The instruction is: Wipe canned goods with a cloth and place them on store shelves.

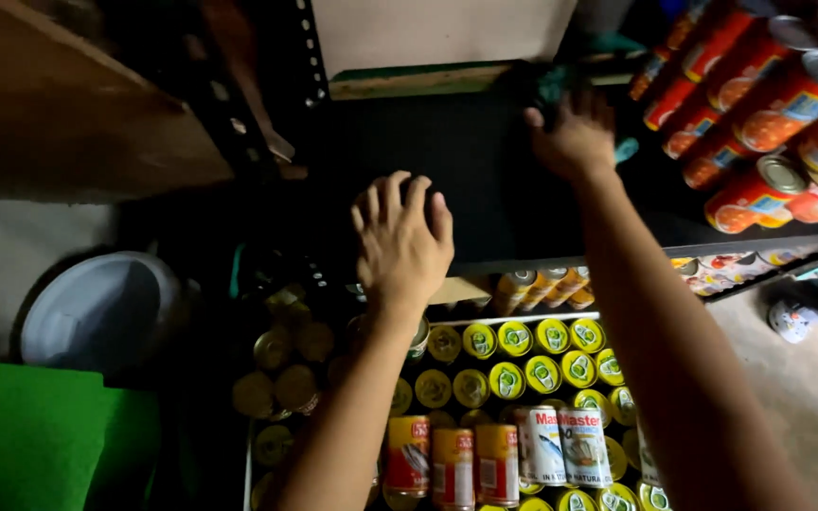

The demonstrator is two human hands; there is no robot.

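My left hand (401, 237) lies flat, fingers spread, on the dark shelf board (485, 180) near its front edge and holds nothing. Farther back on the same board, my right hand (575, 137) is closed on a dark green cloth (556, 87), pressed against the shelf. Both forearms reach up from the bottom of the view. The part of the cloth under the right hand is hidden.
Several red and orange cans (759, 104) lie stacked on the shelf's right side. Below, yellow-topped cans (532, 364) and upright red and white tins (485, 464) fill a lower shelf. A white round lid (97, 308) and a green surface (30, 440) sit at left.
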